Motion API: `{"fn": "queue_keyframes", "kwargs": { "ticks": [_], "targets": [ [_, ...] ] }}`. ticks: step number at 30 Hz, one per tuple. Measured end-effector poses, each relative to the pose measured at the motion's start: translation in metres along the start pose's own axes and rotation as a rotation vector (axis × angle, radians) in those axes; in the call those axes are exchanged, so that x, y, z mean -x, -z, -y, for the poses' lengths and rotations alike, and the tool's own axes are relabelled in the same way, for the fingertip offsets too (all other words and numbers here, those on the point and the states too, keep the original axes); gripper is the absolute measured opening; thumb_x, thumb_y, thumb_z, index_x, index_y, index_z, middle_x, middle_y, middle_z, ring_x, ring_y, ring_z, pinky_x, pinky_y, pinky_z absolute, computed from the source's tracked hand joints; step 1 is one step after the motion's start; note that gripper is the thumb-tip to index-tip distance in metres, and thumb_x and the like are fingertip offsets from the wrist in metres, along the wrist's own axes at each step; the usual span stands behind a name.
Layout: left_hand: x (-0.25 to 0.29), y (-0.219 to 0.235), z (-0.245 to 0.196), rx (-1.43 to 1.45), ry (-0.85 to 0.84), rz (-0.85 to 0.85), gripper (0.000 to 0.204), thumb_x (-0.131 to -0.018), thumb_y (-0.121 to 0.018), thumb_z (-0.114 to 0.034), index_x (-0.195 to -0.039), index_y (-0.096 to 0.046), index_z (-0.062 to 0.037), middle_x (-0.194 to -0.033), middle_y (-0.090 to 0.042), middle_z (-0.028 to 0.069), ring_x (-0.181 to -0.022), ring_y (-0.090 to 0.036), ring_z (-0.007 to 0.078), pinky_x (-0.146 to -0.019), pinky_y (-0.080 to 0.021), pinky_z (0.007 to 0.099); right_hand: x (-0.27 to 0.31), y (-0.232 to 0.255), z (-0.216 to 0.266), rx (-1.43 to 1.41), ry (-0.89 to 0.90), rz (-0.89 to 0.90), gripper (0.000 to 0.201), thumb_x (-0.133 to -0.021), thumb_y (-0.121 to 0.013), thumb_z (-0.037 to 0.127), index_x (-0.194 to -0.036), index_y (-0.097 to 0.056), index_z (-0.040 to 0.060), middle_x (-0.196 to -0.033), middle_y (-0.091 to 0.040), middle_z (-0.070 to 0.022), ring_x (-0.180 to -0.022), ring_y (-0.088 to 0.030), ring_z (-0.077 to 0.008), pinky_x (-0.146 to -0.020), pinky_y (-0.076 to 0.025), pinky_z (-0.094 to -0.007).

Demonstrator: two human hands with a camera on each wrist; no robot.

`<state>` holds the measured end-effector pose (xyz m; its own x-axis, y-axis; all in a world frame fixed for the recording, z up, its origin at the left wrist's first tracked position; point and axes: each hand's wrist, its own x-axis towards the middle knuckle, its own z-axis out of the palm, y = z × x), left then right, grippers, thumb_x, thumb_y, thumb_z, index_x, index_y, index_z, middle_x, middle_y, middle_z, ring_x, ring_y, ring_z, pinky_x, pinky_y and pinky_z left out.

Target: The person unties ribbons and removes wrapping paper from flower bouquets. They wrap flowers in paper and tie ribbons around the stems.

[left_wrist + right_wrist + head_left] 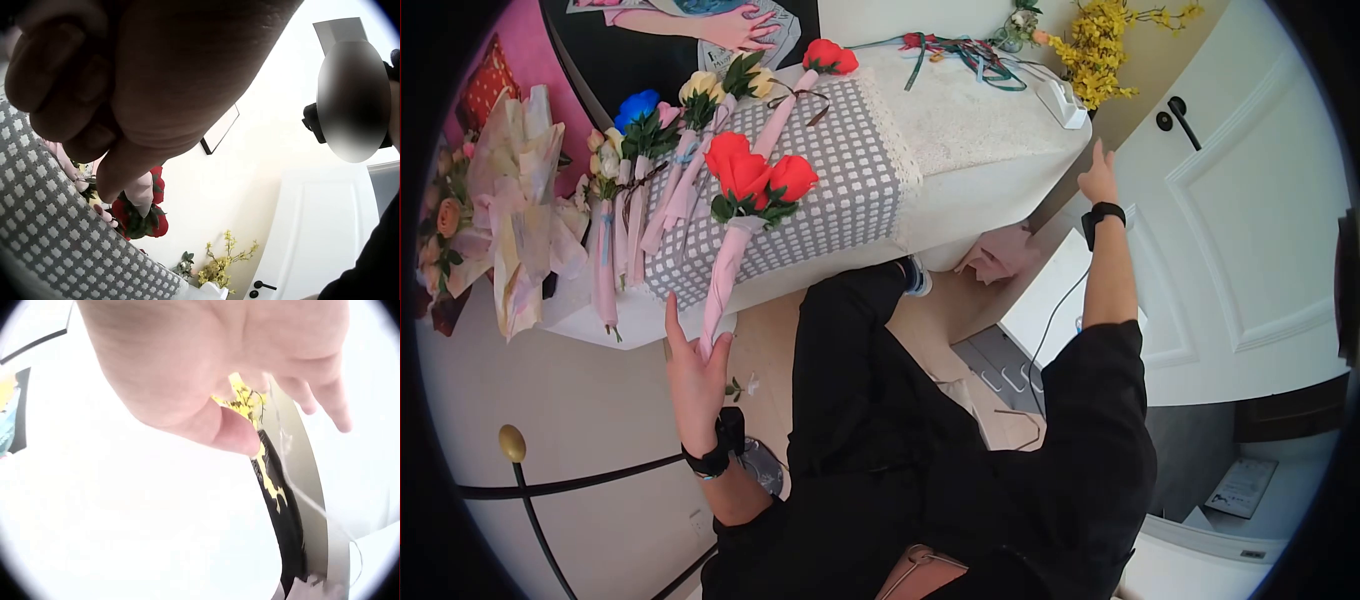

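My left hand (696, 385) grips the lower end of a bouquet's pink wrapping (725, 272), thumb on one side and index finger straight along the other. Red roses (745, 172) with green leaves top this bouquet, leaning over the checked cloth. From the left wrist view, curled fingers hide most of the wrapping, and the red roses (153, 219) show beyond. My right hand (1099, 178) reaches out past the table's right end, beside a white box-shaped item (1060, 104). In the right wrist view its fingers spread loosely with nothing between them, and a thin white cord (306, 499) hangs behind.
Wrapped single flowers, including a blue one (637, 108), lie along the table's left side on the grey checked cloth (840, 165). Tangled ribbons (960, 55) sit at the back. Yellow flowers (1097, 50) stand by the white door (1250, 200). Another person's hand (745, 30) rests across the table.
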<state>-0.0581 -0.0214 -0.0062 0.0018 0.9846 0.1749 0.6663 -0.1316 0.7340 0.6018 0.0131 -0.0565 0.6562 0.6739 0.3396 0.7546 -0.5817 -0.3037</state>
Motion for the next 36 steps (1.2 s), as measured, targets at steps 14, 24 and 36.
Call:
{"fn": "queue_keyframes", "kwargs": {
  "ticks": [14,24,36],
  "targets": [
    [-0.017,-0.012,-0.002,0.165,0.073,0.009,0.076,-0.082,-0.062,-0.001,-0.147,-0.021,-0.0071,-0.069,-0.053,0.0041,-0.055,-0.044,0.0091,-0.051,-0.038,0.0242,-0.068,-0.013,0.214,-0.222,0.615,0.084,0.023,-0.079,-0.053,0.014,-0.091,-0.07,0.004,-0.089,-0.067,-0.0206,-0.088,-0.064,-0.0373,-0.082,-0.05,-0.0417],
    [-0.027,-0.013,0.013,0.232,0.068,0.134,0.083,-0.08,-0.059,0.008,-0.148,-0.012,-0.0053,-0.071,-0.058,0.0037,-0.059,-0.049,0.0067,-0.054,-0.037,0.0202,-0.165,-0.086,0.317,-0.239,0.369,0.257,0.028,-0.079,-0.055,0.02,-0.088,-0.068,-0.0024,-0.088,-0.067,-0.0238,-0.082,-0.066,-0.037,-0.076,-0.053,-0.0431],
    [-0.054,-0.031,0.027,0.208,0.102,0.191,0.085,-0.077,-0.069,-0.003,-0.145,-0.017,0.0012,-0.057,-0.059,0.0074,-0.049,-0.052,0.0126,-0.049,-0.039,0.0255,-0.197,-0.122,0.338,-0.507,-0.028,0.396,0.024,-0.081,-0.053,0.016,-0.082,-0.064,-0.005,-0.069,-0.063,-0.0142,-0.052,-0.059,-0.0219,-0.045,-0.048,-0.0331]
  ]
}}
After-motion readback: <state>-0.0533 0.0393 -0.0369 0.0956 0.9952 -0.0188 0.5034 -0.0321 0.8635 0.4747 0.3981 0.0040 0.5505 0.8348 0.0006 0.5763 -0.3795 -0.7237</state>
